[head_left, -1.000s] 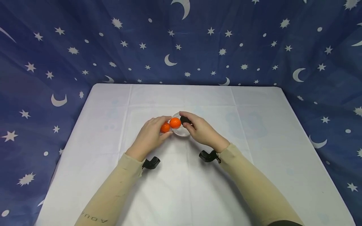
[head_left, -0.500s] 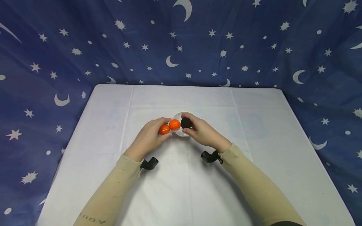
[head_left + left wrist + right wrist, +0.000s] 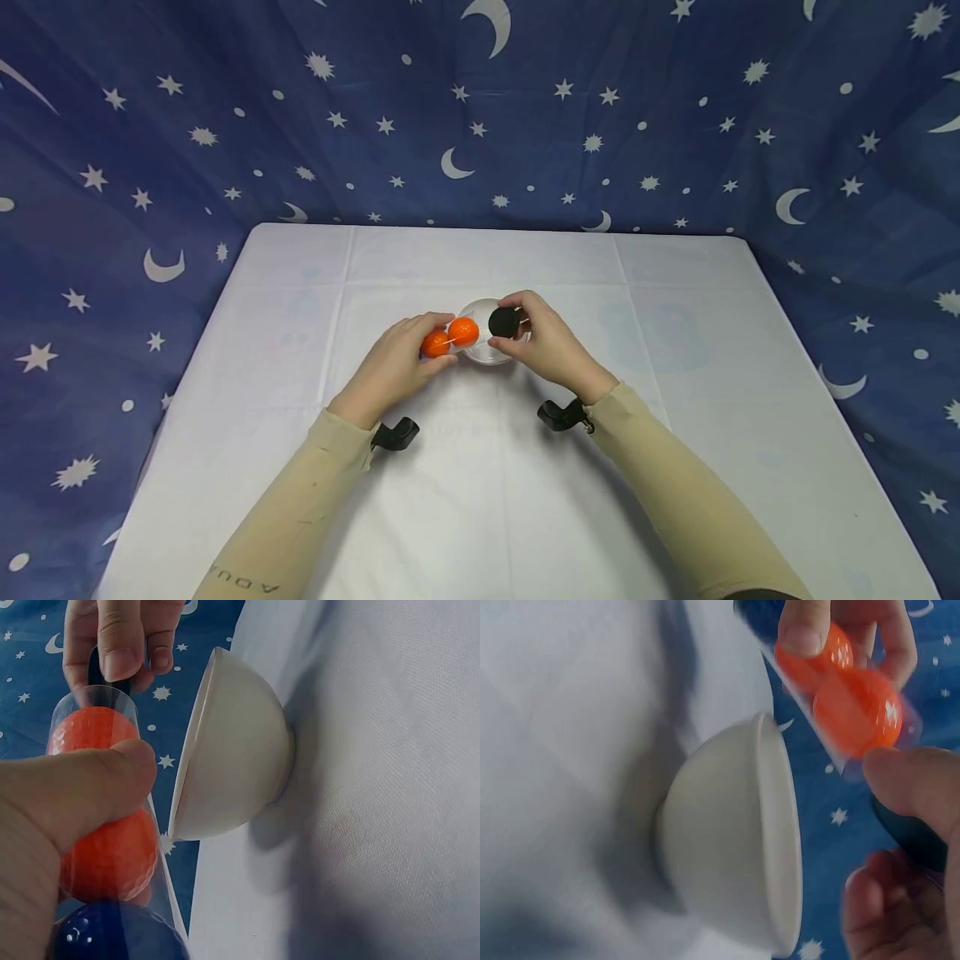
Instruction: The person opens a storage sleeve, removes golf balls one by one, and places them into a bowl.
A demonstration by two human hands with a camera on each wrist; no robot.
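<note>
The left hand grips one clear tube containing two orange balls and one blue ball; the right hand pinches one dark ball. Below, between them, stands one white bowl.

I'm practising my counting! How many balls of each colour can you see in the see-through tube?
Orange balls: 2
Blue ball: 1
Total showing: 3

The left hand covers part of the see-through tube, so I can't tell whether more balls are hidden.
</note>
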